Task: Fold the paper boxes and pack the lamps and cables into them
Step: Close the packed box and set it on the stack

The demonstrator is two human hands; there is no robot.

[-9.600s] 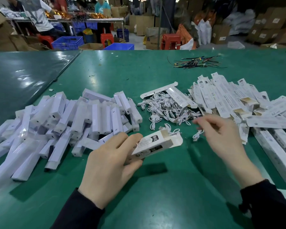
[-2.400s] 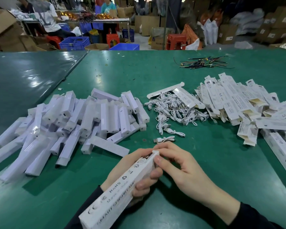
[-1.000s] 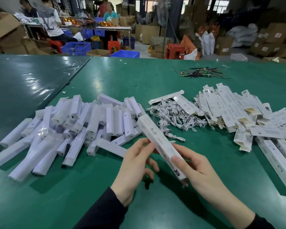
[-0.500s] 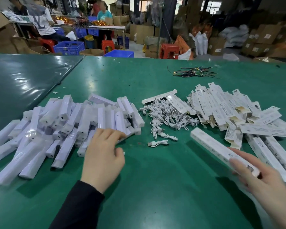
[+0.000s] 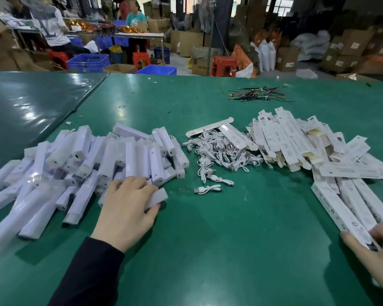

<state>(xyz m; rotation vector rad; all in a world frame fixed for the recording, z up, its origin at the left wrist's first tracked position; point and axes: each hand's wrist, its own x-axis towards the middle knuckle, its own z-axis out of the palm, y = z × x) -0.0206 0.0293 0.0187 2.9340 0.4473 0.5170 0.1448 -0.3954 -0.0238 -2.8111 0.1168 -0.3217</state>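
A heap of white bar lamps covers the left of the green table. My left hand grips one lamp at the heap's near right edge, thumb under it. White coiled cables lie in the middle, one loose cable nearer me. Flat printed paper boxes are piled at the right. My right hand holds the near end of a packed box lying beside other packed boxes at the right edge.
A bundle of dark wires lies at the far side of the table. A second, darker table adjoins on the left. Beyond are blue crates, red stools, cardboard cartons and several people at a bench.
My right hand carried the closed box to the right and set it beside the packed boxes. My left hand reached to the lamp heap and took hold of a lamp.
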